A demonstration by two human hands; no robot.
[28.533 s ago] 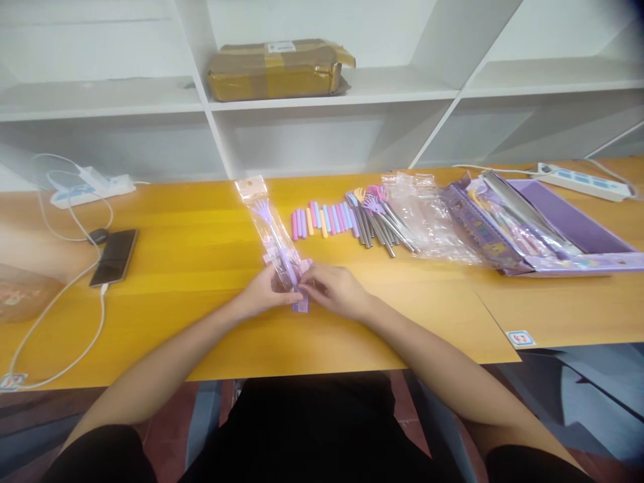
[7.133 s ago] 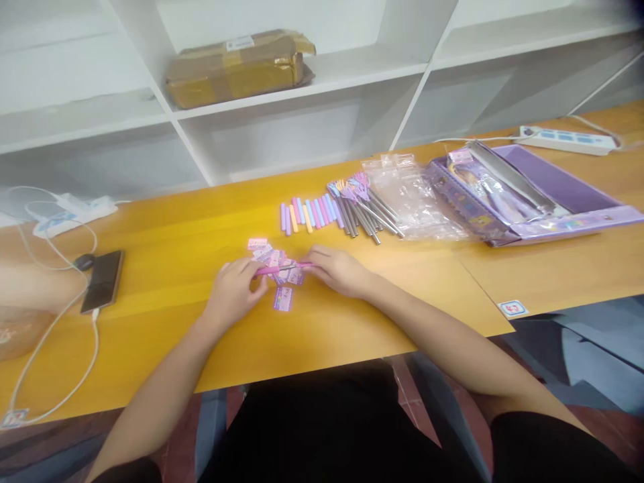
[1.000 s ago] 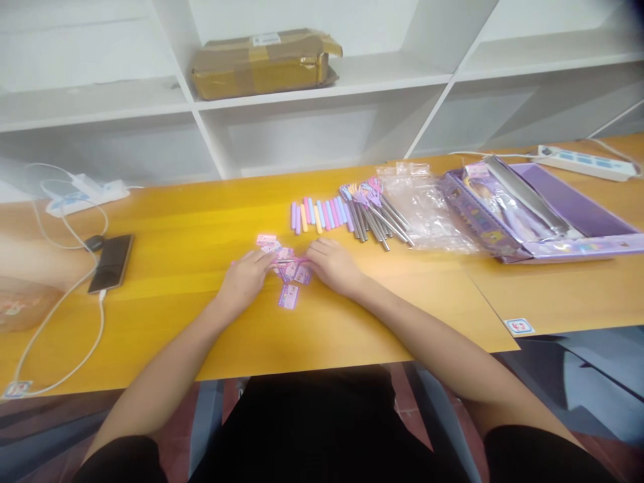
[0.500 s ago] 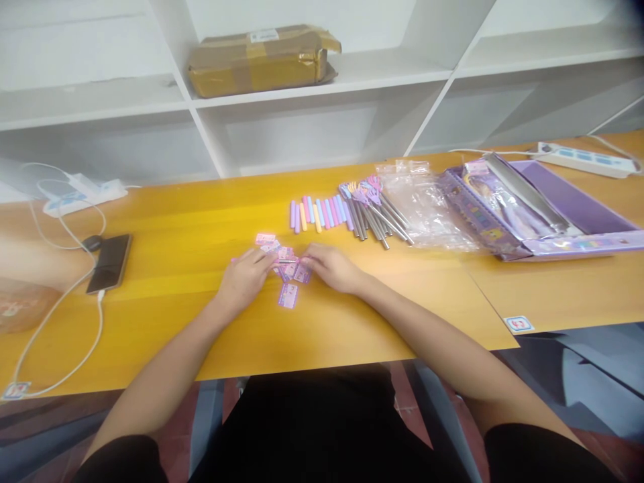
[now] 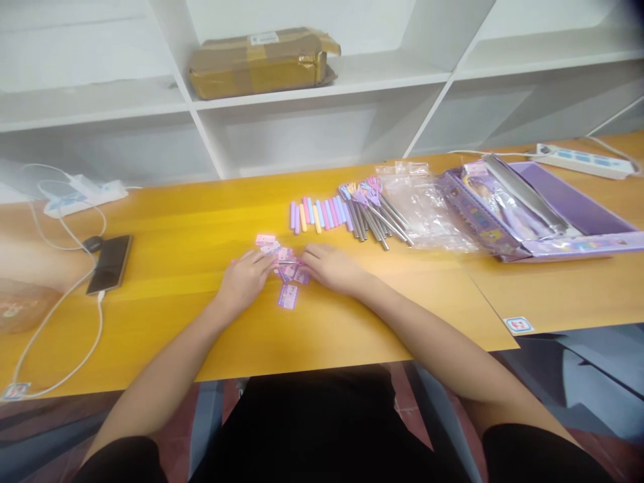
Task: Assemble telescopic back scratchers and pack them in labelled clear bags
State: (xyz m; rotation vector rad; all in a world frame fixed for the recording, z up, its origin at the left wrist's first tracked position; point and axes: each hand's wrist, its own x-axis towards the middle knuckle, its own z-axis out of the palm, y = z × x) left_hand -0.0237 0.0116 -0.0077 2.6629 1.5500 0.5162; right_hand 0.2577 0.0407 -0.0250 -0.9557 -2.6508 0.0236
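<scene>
My left hand (image 5: 246, 276) is closed around one end of a thin metal rod (image 5: 288, 262), and a bit of pink shows past its far side. The fingers of my right hand (image 5: 329, 267) pinch the rod's other end, so it lies level between both hands. Below it, small pink-and-purple printed cards (image 5: 288, 296) are spread on the table. Beyond the hands, pastel sticks (image 5: 318, 215) in purple, pink, yellow and blue lie in a row. To their right is a pile of metal-shafted back scratchers (image 5: 375, 215) with coloured hand-shaped heads.
Clear plastic bags (image 5: 422, 208) lie beside a purple printed box (image 5: 578, 245) at right. A phone (image 5: 109, 264) on a white cable and a power strip (image 5: 85, 199) are at left. Another power strip (image 5: 586, 159) sits back right. A taped carton (image 5: 259, 64) rests on the shelf.
My right hand has turned slightly, its fingers now curled more over the rod's end. The left hand has stayed almost still, and the things on the table have not moved.
</scene>
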